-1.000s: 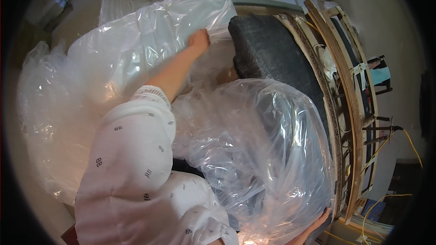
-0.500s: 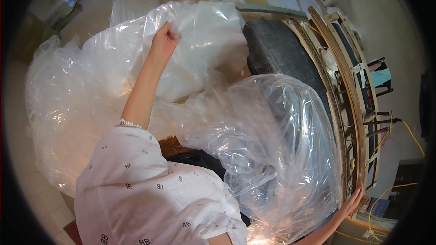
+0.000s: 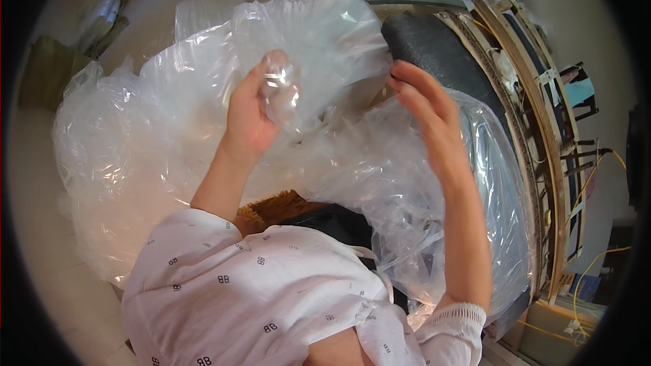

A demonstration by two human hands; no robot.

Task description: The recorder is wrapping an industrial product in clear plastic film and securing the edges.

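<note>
A big, crumpled sheet of clear plastic film [image 3: 183, 142] spreads from the left across the middle of the view. My left hand [image 3: 258, 108] grips a fold of it, and the shiny film covers part of the fingers. To the right, my right hand [image 3: 437, 122] has its fingers stretched out, slightly blurred, and holds nothing. It is above the film near a dark grey padded panel [image 3: 434, 44]; whether it touches either cannot be told. The film also drapes over the near part of this panel and bunches up against my body.
Beside the panel on the right runs a curved wooden frame [image 3: 525, 102] with metal legs. A yellow cable [image 3: 580, 291] hangs beyond it. Something brown and furry [image 3: 278, 208] lies just in front of me. A grey bar [image 3: 413, 1] crosses at the far side.
My right hand has come up from the wooden frame at the lower right to above the film. My left hand has drawn nearer to me and slightly right, with film in it.
</note>
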